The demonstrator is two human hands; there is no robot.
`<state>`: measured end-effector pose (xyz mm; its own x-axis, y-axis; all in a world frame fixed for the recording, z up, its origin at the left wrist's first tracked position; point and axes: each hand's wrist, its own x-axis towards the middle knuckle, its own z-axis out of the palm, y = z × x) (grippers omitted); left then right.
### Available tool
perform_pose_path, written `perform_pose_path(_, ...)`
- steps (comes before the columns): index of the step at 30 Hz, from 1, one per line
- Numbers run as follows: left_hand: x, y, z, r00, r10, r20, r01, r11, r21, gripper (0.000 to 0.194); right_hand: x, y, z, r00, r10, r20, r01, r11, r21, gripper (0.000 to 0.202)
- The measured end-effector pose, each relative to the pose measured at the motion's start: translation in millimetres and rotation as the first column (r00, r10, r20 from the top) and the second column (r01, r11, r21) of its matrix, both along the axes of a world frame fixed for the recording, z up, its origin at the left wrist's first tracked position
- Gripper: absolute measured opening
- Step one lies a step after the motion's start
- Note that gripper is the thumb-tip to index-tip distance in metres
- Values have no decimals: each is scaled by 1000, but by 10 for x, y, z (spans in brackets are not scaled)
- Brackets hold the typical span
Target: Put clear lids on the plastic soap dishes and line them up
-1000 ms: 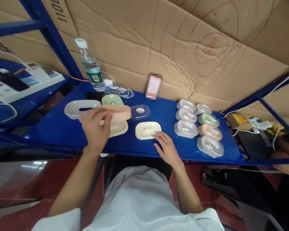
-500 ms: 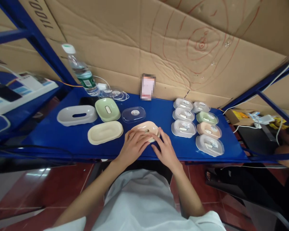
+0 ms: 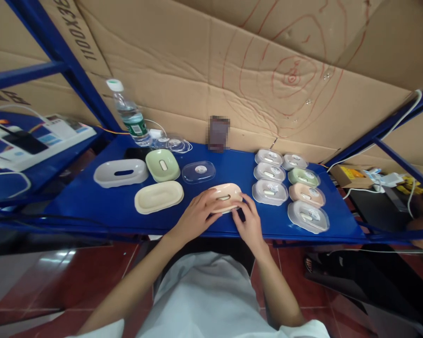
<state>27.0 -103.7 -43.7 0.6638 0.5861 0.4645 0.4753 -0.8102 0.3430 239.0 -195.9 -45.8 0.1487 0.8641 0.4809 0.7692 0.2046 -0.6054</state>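
A peach soap dish (image 3: 229, 190) with a slot in its middle sits near the table's front edge. My left hand (image 3: 197, 213) is closed on its left end, fingers reaching over the near rim. My right hand (image 3: 248, 218) grips the right end between thumb and fingers. Behind it lies a clear oval lid (image 3: 199, 172) with a round sticker. To the left are a cream dish (image 3: 158, 197), a green soap dish (image 3: 162, 165) and a grey soap dish (image 3: 120, 172) with an open slot.
Several lidded soap dishes (image 3: 269, 191) stand in two columns on the right of the blue table (image 3: 232, 164). At the back are a water bottle (image 3: 132, 119), more clear lids (image 3: 174, 143) and a blurred upright phone-like object (image 3: 218, 134). Another person's leg (image 3: 366, 272) is at lower right.
The peach soap dish and both hands have shifted slightly right relative to the table things. My right fingers have settled around its right end. The camera view has tilted a little.
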Motion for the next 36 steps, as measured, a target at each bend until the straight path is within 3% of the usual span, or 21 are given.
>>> perform_pose_path(4,10,17,-17,999,47,11,-46,998,-37,44,21,23,-41,998,-49,-50,51,998,37,23)
perform_pose_path(8,-11,71,10,995,90,-48,-93,994,-61,46,25,-12,-70,1000,-20,-7,20,1000,-5,22)
perform_pose_path(12,-56,159,73,991,91,-99,-95,995,-35,40,86,136,119,998,21,66,-20,1000,-20,28)
perform_pose_path(15,-64,178,78,989,100,-109,-105,993,-47,39,185,642,413,986,77,147,-77,997,-11,35)
perform_pose_path(18,-58,146,27,990,114,-86,-119,992,-47,42,266,1414,653,941,223,254,-195,972,-131,34)
perform_pose_path(21,-69,103,-22,991,110,-73,-113,993,-33,43,308,2108,714,892,333,305,-253,928,-273,26)
perform_pose_path(24,-95,78,-35,994,95,-60,-97,995,-37,42,344,2486,640,894,334,299,-244,922,-302,21)
perform_pose_path(27,-111,75,-33,994,91,-54,-93,994,-51,42,405,2589,546,899,324,295,-226,920,-319,18)
perform_pose_path(36,-111,84,-66,995,88,-40,-90,994,-60,42,453,2561,445,909,324,263,-244,923,-297,16)
